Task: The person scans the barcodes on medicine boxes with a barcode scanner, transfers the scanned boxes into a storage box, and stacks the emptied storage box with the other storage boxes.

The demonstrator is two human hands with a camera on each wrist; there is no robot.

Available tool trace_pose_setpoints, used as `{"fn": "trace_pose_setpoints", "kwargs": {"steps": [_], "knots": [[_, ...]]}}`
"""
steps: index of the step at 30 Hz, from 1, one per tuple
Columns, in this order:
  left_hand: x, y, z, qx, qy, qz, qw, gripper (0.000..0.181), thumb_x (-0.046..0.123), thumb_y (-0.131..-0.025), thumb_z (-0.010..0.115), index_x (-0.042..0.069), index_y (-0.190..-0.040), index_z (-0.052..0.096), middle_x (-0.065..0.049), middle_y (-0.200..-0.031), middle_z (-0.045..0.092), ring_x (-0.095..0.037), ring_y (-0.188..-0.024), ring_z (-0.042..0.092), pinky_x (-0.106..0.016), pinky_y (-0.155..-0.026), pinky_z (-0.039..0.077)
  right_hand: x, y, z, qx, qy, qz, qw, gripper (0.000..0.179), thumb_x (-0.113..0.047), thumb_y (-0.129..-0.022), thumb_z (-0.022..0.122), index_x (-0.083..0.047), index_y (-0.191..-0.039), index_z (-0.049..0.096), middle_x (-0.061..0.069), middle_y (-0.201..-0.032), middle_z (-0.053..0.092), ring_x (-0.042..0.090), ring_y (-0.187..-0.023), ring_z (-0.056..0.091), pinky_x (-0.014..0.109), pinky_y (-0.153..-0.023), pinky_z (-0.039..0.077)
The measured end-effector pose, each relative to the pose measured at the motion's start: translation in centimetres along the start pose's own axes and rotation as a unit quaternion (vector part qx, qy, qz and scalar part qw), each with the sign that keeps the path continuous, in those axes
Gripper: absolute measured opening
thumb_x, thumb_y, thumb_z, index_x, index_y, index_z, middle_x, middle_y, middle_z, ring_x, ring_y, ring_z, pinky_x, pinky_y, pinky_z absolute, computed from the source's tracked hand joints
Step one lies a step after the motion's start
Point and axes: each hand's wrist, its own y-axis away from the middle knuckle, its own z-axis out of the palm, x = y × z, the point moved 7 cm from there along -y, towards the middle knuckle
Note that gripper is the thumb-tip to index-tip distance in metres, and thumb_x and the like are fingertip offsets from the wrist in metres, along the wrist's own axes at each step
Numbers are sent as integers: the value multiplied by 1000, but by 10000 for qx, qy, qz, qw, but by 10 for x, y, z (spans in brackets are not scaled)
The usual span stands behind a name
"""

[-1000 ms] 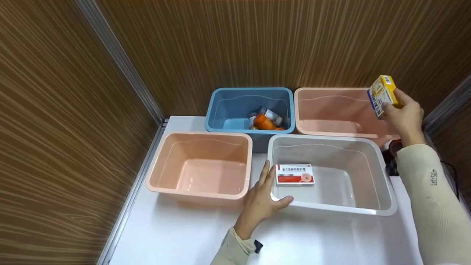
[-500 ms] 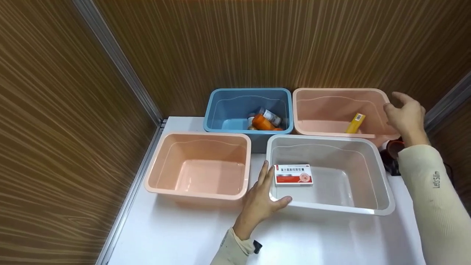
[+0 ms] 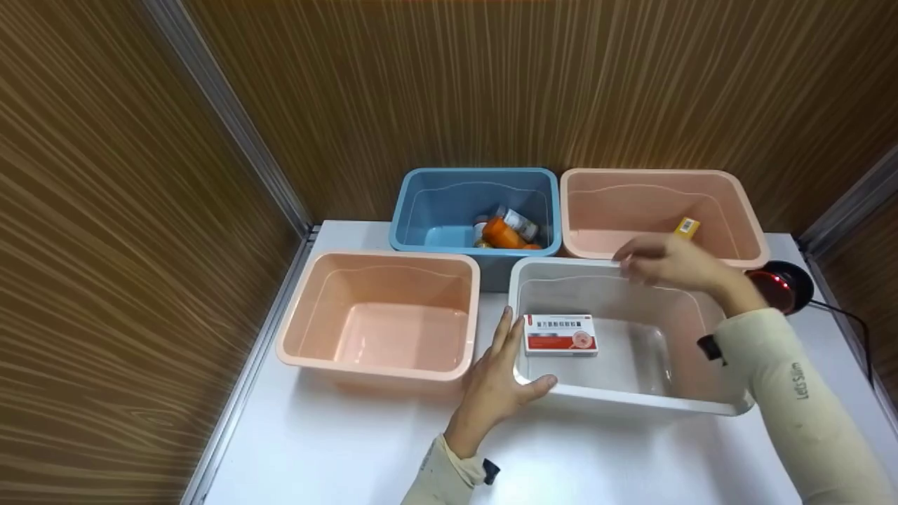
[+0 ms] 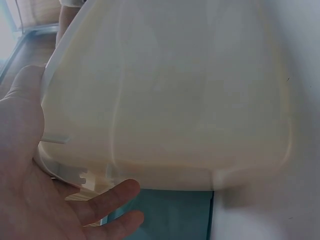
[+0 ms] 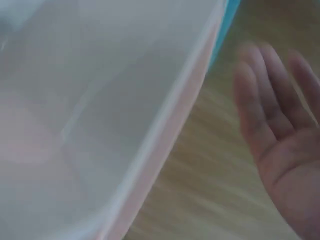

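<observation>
My left hand rests at the near left corner of the white bin, its thumb over the front rim and its fingers spread along the side. The left wrist view shows those fingers extended past the bin's outer wall. Inside the white bin, at its left end, lies a white and red medicine box. Above the bin's back rim hovers my right hand, holding nothing; its fingers are extended in the right wrist view. A yellow box stands in the back pink bin, partly hidden behind my right hand.
A blue bin at the back holds several bottles, including an orange bottle. Another pink bin stands at the front left. A black round device with red lights and a cable sits on the right. Wood-patterned walls enclose the table.
My right hand let go of the yellow box, which dropped into the back pink bin. Then the hand swung left over the white bin. The left hand stayed put.
</observation>
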Motion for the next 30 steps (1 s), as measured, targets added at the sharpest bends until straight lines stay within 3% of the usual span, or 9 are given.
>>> {"fn": "trace_pose_setpoints", "kwargs": {"steps": [2, 4, 9, 14, 20, 24, 28, 30], "knots": [[-1, 0, 0, -46, 39, -46, 10000, 103, 74, -73, 58, 30, -153, 11, 14, -157, -6, -26, -133, 34, -51, -101, 32, 4, -4, 25, -724, 189, 160, 9971, 25, -22, -93, 60, -10, -114, 65, 9, -98, 66, 25, -81, 62, 35, -67, 52], [-2, 0, 0, -89, 58, -105, 9999, 103, 78, -72, 54, 33, -152, 10, 16, -156, -8, -26, -134, 32, -51, -102, 31, 10, -11, 46, -1122, 610, 246, 9915, 27, -26, -90, 63, -14, -115, 66, 5, -101, 67, 22, -84, 62, 36, -71, 51], [-4, 1, 1, -113, 81, -158, 9998, 104, 81, -70, 52, 33, -152, 9, 18, -155, -10, -26, -135, 29, -50, -102, 31, 29, -29, 85, -1516, 1459, 426, 9767, 42, -23, -82, 74, -11, -121, 64, 11, -116, 64, 29, -102, 60, 50, -86, 47], [-2, 1, 1, -49, 28, -74, 10000, 103, 77, -72, 55, 34, -152, 8, 18, -156, -10, -25, -135, 31, -48, -101, 34, 43, -42, 123, -2000, 2126, 567, 9548, 56, -23, -78, 77, -9, -129, 58, 14, -128, 57, 33, -110, 54, 56, -90, 42], [2, 0, 2, 8, 35, 178, 9998, 102, 75, -74, 56, 29, -153, 11, 15, -157, -8, -22, -131, 37, -47, -99, 38, 52, -49, 157, -1999, 3030, 359, 9311, 73, -30, -70, 83, -16, -135, 53, 9, -119, 60, 26, -94, 53, 51, -85, 45], [3, -1, 2, 37, -12, 222, 9997, 102, 76, -73, 54, 30, -153, 11, 13, -157, -7, -21, -131, 37, -44, -99, 38, 52, -47, 169, -1814, 3481, 128, 9196, 84, -26, -65, 87, -19, -140, 48, 13, -125, 57, 29, -100, 53, 54, -90, 42], [1, -1, 1, 101, -5, 197, 9998, 101, 71, -74, 60, 29, -153, 12, 11, -157, -6, -21, -132, 34, -44, -100, 37, 58, -45, 177, -1857, 3763, 258, 9073, 93, -30, -64, 87, -18, -144, 42, 16, -125, 55, 33, -105, 48, 55, -92, 40], [0, -1, 1, 109, -28, 175, 9998, 101, 70, -74, 61, 28, -153, 12, 12, -157, -6, -21, -132, 36, -45, -100, 37, 59, -45, 180, -1920, 3755, 342, 9061, 94, -35, -63, 87, -12, -142, 43, 18, -117, 56, 33, -98, 49, 54, -88, 42]]}}
